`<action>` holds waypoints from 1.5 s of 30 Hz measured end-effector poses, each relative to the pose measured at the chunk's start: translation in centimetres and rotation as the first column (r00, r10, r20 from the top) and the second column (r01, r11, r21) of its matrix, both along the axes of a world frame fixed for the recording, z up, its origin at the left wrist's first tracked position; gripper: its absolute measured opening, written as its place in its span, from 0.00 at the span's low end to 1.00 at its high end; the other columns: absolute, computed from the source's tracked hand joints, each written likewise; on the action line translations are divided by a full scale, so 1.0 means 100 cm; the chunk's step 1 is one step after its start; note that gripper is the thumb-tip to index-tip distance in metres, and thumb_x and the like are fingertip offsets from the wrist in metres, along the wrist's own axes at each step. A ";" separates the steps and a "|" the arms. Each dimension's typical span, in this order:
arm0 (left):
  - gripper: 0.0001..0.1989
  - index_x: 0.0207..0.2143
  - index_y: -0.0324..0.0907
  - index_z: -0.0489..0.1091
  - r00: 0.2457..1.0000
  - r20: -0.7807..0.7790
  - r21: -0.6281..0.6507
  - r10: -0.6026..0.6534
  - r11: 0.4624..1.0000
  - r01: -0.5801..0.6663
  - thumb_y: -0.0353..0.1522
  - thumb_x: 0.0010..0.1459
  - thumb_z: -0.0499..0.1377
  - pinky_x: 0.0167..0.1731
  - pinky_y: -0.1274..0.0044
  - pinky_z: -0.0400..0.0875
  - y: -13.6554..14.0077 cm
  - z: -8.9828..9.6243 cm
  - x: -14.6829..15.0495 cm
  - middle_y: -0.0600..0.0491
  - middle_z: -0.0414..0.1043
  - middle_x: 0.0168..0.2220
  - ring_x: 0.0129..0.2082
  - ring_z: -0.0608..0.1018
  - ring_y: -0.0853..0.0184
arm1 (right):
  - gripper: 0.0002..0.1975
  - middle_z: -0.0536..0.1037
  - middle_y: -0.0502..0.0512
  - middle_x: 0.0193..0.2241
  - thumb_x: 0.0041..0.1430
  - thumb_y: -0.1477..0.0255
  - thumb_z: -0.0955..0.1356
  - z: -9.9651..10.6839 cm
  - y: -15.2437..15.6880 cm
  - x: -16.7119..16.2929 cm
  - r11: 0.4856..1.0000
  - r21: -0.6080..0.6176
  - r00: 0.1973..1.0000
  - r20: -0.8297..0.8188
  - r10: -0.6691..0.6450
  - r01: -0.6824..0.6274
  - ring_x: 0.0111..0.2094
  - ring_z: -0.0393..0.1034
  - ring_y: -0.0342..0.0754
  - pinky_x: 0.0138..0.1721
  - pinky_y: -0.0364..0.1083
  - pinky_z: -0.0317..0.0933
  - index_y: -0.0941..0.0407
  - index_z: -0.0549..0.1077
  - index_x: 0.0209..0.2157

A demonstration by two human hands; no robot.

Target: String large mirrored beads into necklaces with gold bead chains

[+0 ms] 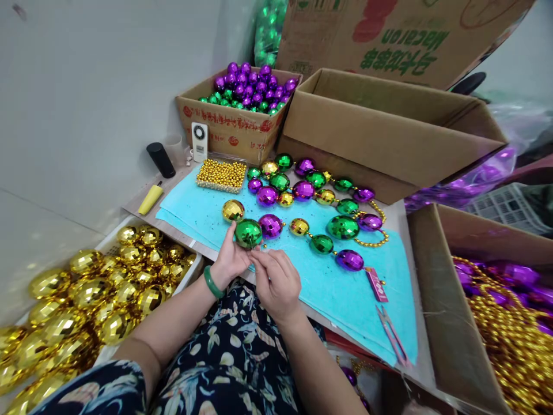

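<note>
A shiny green faceted bead [248,233] rests in my left hand [231,256], which is curled beneath and beside it; a green bangle [213,282] circles that wrist. My right hand [279,279] is closed in a pinch just below the green bead, near my left fingertips. What sits in the pinch is too small to make out. A gold faceted bead [233,210] and a purple bead [270,226] lie on either side of the green one. To the right, a strung row includes a gold bead [299,227], a green bead [321,244] and a purple bead [349,260].
More strung beads [303,190] lie behind on the blue cloth [354,300]. A clear tray of small gold beads [221,175], a yellow-handled tool [151,199] and pink snips [393,337] are nearby. Boxes [233,135] stand behind; a crate of gold beads [90,291] is left.
</note>
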State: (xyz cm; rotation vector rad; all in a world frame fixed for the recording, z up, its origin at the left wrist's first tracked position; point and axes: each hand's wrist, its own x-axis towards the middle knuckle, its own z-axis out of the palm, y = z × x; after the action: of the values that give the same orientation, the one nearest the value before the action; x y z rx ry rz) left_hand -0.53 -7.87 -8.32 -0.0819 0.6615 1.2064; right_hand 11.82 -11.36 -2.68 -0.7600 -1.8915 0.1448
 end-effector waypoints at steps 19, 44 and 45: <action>0.23 0.34 0.34 0.71 0.997 0.069 0.005 0.021 1.000 -0.021 0.47 0.58 0.52 0.23 0.78 0.70 -0.002 0.007 0.002 0.46 0.74 0.27 0.25 0.75 0.67 | 0.07 0.76 0.59 0.29 0.57 0.81 0.65 0.008 0.007 0.002 0.995 0.078 0.997 0.050 -0.065 0.061 0.31 0.69 0.48 0.32 0.47 0.67 0.60 0.72 0.38; 0.22 0.34 0.35 0.70 0.996 0.048 -0.031 0.069 0.997 -0.068 0.46 0.59 0.52 0.21 0.80 0.69 -0.003 0.014 -0.002 0.49 0.73 0.24 0.21 0.73 0.71 | 0.07 0.77 0.57 0.30 0.58 0.79 0.65 0.009 0.014 0.003 0.999 -0.025 0.999 0.034 -0.032 0.033 0.33 0.71 0.47 0.35 0.47 0.67 0.58 0.74 0.37; 0.22 0.34 0.35 0.70 0.997 0.041 -0.038 0.070 0.997 -0.069 0.46 0.59 0.52 0.21 0.80 0.69 -0.003 0.014 -0.002 0.49 0.73 0.24 0.21 0.73 0.71 | 0.07 0.77 0.56 0.30 0.59 0.79 0.65 0.008 0.014 0.003 0.998 -0.048 0.999 0.018 -0.038 0.039 0.33 0.71 0.47 0.35 0.47 0.67 0.58 0.74 0.38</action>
State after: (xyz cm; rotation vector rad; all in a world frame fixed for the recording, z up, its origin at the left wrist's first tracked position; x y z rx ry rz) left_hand -0.74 -8.13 -6.93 -0.1619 0.6488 1.2560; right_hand 12.11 -9.92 -1.85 -0.8330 -1.8940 0.1610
